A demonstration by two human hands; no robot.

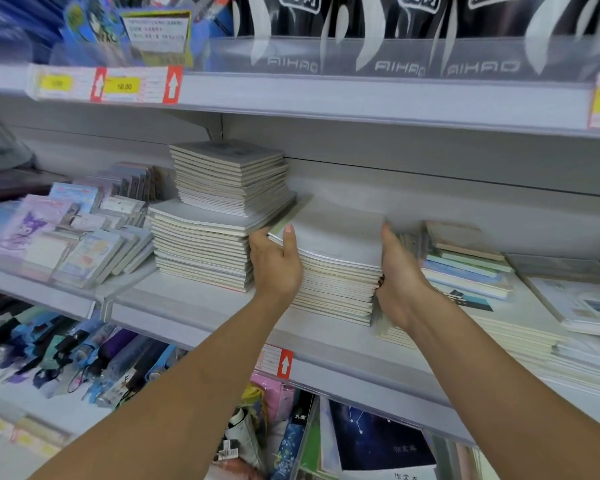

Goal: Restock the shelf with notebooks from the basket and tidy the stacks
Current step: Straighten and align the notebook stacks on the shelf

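A stack of grey-covered notebooks (340,244) stands on the middle shelf (201,306). My left hand (276,263) grips its left side, thumb up over the top cover. At the stack's right side is my right hand (400,271), its fingers hidden behind and under the notebooks. A taller, uneven stack of similar notebooks (219,216) stands just to the left, its upper part shifted back. No basket is in view.
Small cartoon notepads (66,233) fill the shelf's left part. Flat stacks of pastel and white notebooks (482,271) lie to the right. The upper shelf (361,95) with black boxes hangs overhead. Umbrellas (66,355) and dark star-printed books (378,441) sit below.
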